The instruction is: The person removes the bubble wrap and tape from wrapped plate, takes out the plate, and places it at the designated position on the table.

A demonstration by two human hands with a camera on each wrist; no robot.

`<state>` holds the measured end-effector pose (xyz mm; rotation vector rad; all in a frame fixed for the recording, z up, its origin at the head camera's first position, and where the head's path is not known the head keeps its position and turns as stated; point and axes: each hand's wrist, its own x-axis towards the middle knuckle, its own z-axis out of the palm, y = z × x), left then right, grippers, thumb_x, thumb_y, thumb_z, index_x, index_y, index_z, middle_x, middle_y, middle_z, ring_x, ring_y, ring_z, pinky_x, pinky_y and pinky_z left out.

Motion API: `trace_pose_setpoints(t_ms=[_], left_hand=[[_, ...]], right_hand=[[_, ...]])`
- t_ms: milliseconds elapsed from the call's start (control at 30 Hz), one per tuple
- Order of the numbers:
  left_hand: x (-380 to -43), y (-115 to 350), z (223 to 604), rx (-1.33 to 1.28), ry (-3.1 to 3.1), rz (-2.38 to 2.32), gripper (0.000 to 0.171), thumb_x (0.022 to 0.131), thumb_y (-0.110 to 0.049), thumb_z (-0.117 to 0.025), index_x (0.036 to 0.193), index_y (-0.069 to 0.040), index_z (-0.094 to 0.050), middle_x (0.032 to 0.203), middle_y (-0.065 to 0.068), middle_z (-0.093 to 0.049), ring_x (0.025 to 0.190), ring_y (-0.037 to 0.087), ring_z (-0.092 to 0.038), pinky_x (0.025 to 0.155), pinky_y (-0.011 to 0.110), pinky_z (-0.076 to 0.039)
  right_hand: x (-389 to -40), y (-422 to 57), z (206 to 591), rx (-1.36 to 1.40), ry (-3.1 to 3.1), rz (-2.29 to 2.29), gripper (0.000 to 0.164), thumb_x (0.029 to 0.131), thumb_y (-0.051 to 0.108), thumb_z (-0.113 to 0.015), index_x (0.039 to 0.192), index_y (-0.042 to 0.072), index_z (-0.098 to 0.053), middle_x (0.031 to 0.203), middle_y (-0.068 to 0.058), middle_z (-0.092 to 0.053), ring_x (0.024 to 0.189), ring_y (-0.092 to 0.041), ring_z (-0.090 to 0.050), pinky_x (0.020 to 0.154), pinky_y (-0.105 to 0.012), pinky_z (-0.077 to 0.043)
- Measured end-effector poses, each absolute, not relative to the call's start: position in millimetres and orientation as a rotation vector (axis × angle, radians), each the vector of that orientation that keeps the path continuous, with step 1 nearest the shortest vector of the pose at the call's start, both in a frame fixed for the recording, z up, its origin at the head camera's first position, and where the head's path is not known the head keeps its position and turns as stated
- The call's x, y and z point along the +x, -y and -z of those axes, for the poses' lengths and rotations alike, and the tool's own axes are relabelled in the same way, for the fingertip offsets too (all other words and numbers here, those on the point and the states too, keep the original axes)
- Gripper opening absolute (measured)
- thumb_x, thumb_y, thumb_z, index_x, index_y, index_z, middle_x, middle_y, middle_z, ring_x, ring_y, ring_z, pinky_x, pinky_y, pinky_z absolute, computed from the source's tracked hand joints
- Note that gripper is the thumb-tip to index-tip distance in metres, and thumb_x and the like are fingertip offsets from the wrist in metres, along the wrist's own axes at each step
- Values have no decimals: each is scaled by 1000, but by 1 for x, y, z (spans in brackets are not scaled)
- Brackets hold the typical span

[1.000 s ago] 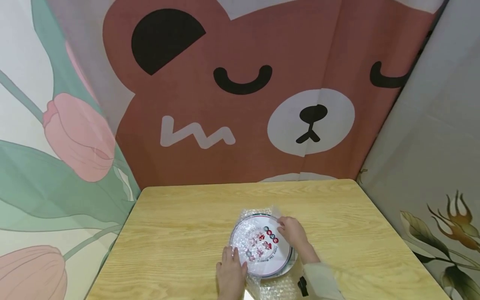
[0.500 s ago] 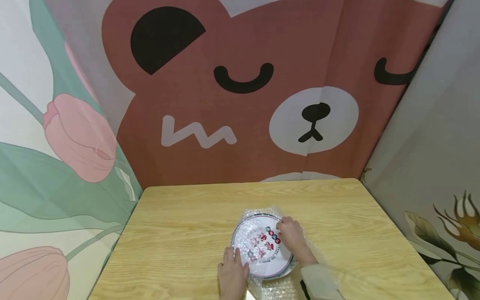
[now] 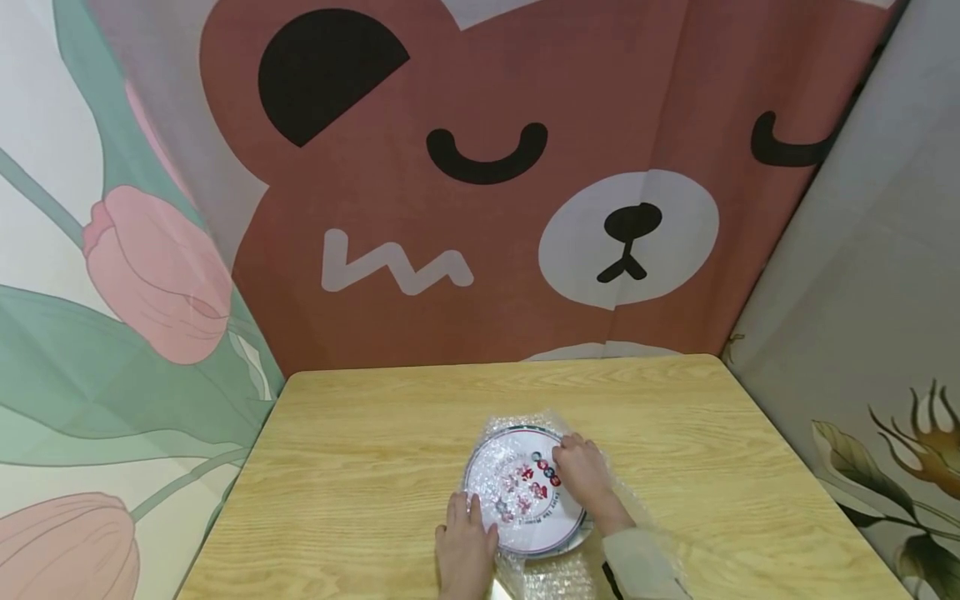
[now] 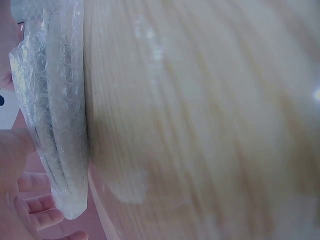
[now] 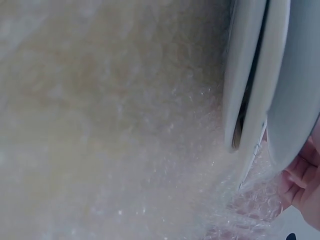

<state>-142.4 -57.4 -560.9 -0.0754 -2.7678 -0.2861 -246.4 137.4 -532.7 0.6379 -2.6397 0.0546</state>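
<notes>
Behind the pale wood-grain table (image 3: 360, 475) hangs a backdrop (image 3: 420, 333) printed with a large brown bear's face, its eyes drawn as black curves; a curtain (image 3: 157, 275) of pink tulips and green leaves fills one side, and a grey drape (image 3: 892, 250) with a flowering stem the other. Near the front edge of the table, roughly midway across, lies a stack of round white plates, partly wrapped in clear bubble wrap (image 3: 558, 578). On top is a white plate (image 3: 528, 529) with a dark rim line, red-and-white figures, a row of small coloured discs and curved lettering too small to read in full. Wrap covers its left part and stretches out under the stack towards the person. The left hand (image 3: 466, 546) rests against the wrapped left edge, its grip spread, fingers extended and slightly apart. At the far right rim, the right hand (image 3: 583, 472) has its grip bent and pinching the edge of the white plate. The right-wrist view shows lower plates (image 5: 244, 75) with a narrow dark gap between two rims, and crinkled wrap beside them. A light sleeve (image 3: 643, 564) with a black strap (image 3: 611, 581) covers the right forearm.
</notes>
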Motion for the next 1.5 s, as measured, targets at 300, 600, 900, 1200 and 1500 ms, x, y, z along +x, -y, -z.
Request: trace_pose_setpoints(t_ms=[300, 600, 900, 1200, 1500], left_hand=[[-143, 57, 559, -75, 2768, 293, 50, 77, -33, -63, 111, 4, -58, 113, 18, -48, 112, 31, -42, 65, 41, -44], [-141, 57, 560, -56, 2787, 295, 50, 78, -34, -62, 112, 3, -58, 115, 19, -47, 112, 31, -41, 67, 41, -44], [-141, 57, 560, -53, 2798, 307, 51, 78, -33, -62, 112, 3, -58, 115, 18, -47, 113, 30, -41, 68, 42, -44], [-142, 56, 562, -67, 2778, 311, 51, 78, -34, -62, 113, 3, -57, 116, 19, -48, 112, 30, -42, 67, 41, -44], [-141, 56, 562, -60, 2744, 306, 51, 76, -34, -63, 111, 3, -59, 115, 19, -48, 111, 31, -42, 66, 41, -44]], right_hand=[[-250, -140, 529, 586, 2464, -160, 14, 63, 5, -72, 65, 6, -59, 64, -5, -51, 61, -22, -49, 49, -32, -39], [-256, -151, 523, 505, 2397, -241, 13, 60, 1, -70, 64, 4, -57, 63, -7, -52, 61, -24, -48, 50, -34, -38], [-265, -165, 519, 427, 2451, -227, 11, 64, 2, -69, 66, 5, -59, 65, -7, -54, 63, -24, -48, 52, -34, -39], [-280, -185, 515, 304, 2533, -235, 9, 68, 3, -70, 72, 4, -62, 69, -9, -57, 67, -27, -51, 55, -38, -41], [-288, -200, 520, 178, 2779, -257, 19, 76, 6, -65, 93, -2, -64, 83, -17, -62, 78, -33, -53, 61, -46, -44]])
